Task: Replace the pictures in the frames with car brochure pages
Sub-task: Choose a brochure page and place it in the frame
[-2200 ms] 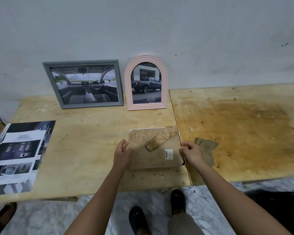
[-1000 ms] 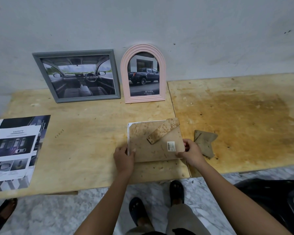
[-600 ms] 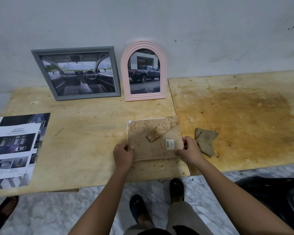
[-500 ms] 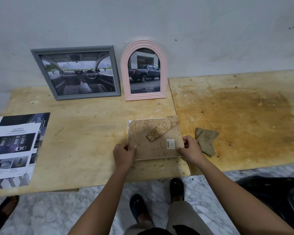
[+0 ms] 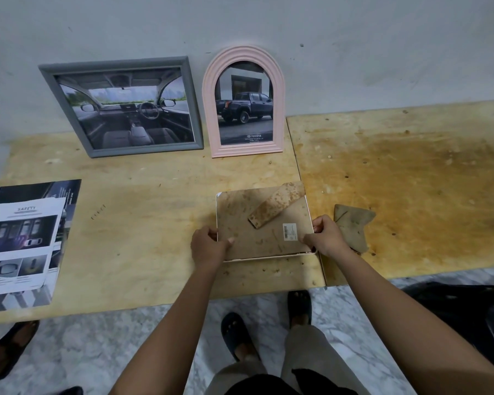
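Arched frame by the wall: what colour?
Pale pink, ridged; the arched frame shows best in the head view.

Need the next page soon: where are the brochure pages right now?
Head view: the brochure pages lie flat at the left end of the table, front-left of the grey frame and well left of the face-down frame.

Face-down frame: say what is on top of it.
On the frame lie a mottled stand flap and a barcode sticker; the left hand and right hand grip its edges. Its front is hidden.
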